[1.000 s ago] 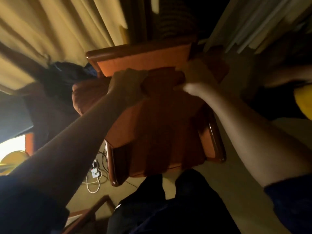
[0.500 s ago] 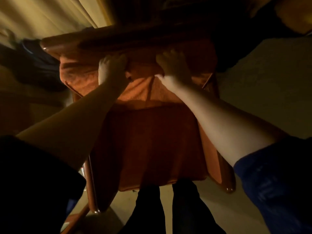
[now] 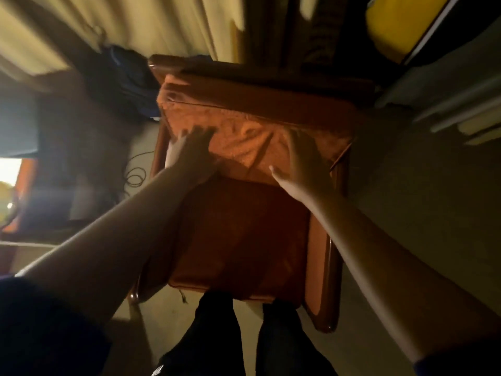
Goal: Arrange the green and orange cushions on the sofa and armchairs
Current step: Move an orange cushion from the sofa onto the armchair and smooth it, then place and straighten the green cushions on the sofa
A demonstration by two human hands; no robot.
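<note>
An orange cushion leans against the backrest of a wooden-framed armchair with an orange seat pad. My left hand lies flat with straight fingers on the cushion's left part. On the cushion's right part my right hand rests, fingers spread and straight. Both hands are blurred. No green cushion is in view.
Pale curtains hang behind the chair. A dark bag and cables lie on the floor to the left. A yellow object shows at the top right. My dark-trousered legs stand at the seat's front edge.
My hands gripped the cushion's top edge and set it against the backrest; now both have let go and lie flat on its face, further apart.
</note>
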